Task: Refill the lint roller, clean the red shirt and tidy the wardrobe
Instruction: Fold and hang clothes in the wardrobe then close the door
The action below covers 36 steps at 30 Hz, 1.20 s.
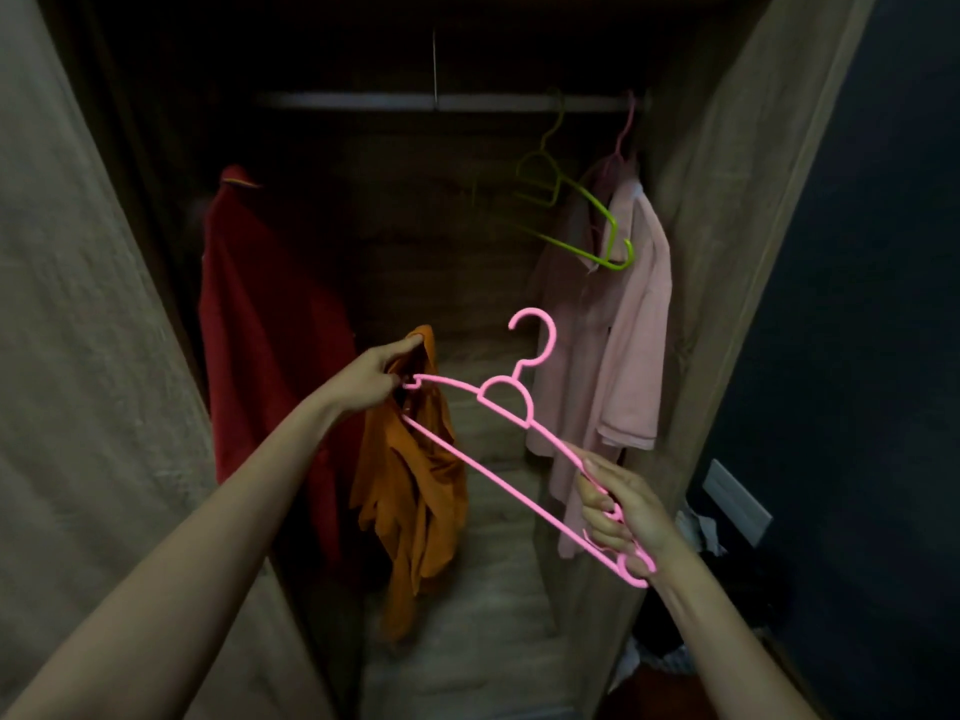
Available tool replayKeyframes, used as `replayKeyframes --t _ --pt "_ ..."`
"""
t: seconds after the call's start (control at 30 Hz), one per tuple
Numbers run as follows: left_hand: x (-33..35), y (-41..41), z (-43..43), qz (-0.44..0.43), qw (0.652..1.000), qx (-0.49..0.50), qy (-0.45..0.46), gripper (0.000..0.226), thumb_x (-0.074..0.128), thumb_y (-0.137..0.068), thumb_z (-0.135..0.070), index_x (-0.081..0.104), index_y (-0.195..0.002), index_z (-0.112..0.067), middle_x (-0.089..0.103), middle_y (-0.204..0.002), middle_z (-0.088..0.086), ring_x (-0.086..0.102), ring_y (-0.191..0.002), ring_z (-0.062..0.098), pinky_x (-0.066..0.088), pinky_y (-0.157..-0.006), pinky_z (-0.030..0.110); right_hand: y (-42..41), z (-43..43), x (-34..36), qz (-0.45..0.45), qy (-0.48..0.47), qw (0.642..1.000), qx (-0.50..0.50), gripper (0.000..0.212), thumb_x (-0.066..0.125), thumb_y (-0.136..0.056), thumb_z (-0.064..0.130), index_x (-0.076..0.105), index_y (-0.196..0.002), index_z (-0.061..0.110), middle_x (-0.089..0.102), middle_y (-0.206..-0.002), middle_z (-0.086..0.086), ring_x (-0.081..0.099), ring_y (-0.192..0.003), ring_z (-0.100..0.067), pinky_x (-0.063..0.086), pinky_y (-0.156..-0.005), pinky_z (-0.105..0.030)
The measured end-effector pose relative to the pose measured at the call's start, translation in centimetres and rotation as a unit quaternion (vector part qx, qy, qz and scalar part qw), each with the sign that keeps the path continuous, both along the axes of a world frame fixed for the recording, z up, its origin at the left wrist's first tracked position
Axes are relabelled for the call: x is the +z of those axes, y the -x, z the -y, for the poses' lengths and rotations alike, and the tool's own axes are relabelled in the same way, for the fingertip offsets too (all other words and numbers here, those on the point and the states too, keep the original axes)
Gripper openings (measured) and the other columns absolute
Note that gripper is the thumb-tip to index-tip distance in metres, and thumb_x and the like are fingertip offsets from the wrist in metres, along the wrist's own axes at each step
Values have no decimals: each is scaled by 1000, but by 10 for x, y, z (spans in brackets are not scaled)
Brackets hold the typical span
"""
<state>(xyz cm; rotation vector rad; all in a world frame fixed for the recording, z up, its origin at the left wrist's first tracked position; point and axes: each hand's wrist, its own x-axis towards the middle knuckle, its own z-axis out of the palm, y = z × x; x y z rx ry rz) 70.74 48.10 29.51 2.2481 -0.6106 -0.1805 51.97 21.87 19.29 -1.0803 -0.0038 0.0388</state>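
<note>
A: Nearest first?
B: Right hand (621, 517), five o'clock, fingers curled round the low end of a bare pink hanger (488, 475).
A: The other?
B: Left hand (371, 379), centre, pinches the top of an orange shirt (415, 491) at the hanger's high end. Hands well apart.
A: Red shirt?
B: Red shirt (270, 330) hangs at nine o'clock, deep in the wardrobe (727, 200). Pink shirt (618, 324) at two, green hanger (571, 200) just beside it, both on the rail (363, 101) at twelve.
</note>
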Motion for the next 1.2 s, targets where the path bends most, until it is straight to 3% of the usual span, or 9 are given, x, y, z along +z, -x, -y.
replayKeyframes --t 0.17,0.27,0.5,0.6,0.7,0.9,1.03,1.17,1.2 --pt "14 39 24 38 996 -84 -12 70 37 -88 18 28 -150 -13 25 -154 -4 16 -141 4 11 -99 0 -11 -15 14 3 -63 998 -31 33 52 -86 15 67 -116 12 29 -50 2 22 -27 -3 14 -31 -9" --pt "12 62 31 68 986 -149 -36 71 39 -88 16 24 -151 -12 21 -148 -13 13 -134 -4 8 -94 -10 -12 -19 16 20 -79 996 -21 31 64 -82 18 69 -111 12 32 -49 3 25 -27 -3 21 -29 -9" --pt "19 63 10 293 943 -149 47 42 57 -91 -4 63 -126 -26 51 -141 -9 44 -130 1 46 -100 24 -1 -4 21 67 -125 989 31 60 85 -66 24 64 -121 10 37 -49 4 32 -27 -2 27 -27 -12" --pt "26 46 10 419 905 -70 -12 41 54 -95 -35 53 -135 -29 46 -145 -3 29 -136 4 25 -112 30 0 2 26 79 -119 988 52 58 82 -70 22 62 -122 9 39 -49 3 35 -28 -3 31 -28 -13" --pt "34 32 15 402 912 -63 -53 50 42 -91 -56 48 -136 -36 51 -137 -4 34 -136 9 9 -115 31 0 8 33 95 -136 983 77 53 78 -74 19 61 -124 9 41 -49 4 38 -29 -3 32 -28 -14" --pt "42 33 20 342 936 -51 65 14 56 -91 -38 64 -103 -38 61 -99 -11 55 -99 9 36 -98 43 0 26 75 95 87 992 -13 40 70 -77 23 66 -116 14 47 -49 -1 37 -30 -7 30 -31 -15" --pt "35 32 19 324 941 -3 94 14 60 -92 -33 66 -105 -34 63 -100 -5 59 -97 12 36 -98 38 2 27 110 146 392 882 -218 16 66 -82 17 71 -96 24 71 -73 2 67 -67 -11 53 -65 -22" --pt "35 32 17 332 934 17 133 19 62 -92 -30 68 -110 -28 64 -100 -2 61 -93 12 51 -88 45 -3 -4 82 256 533 574 -566 16 65 -85 13 69 -100 10 63 -96 -1 53 -94 -14 42 -83 -18" --pt "36 31 16 336 932 19 137 19 62 -92 -30 68 -110 -27 64 -101 -2 61 -95 12 52 -88 45 -4 -17 70 290 528 551 -578 13 64 -86 14 69 -96 7 63 -94 -5 54 -92 -16 45 -82 -25"
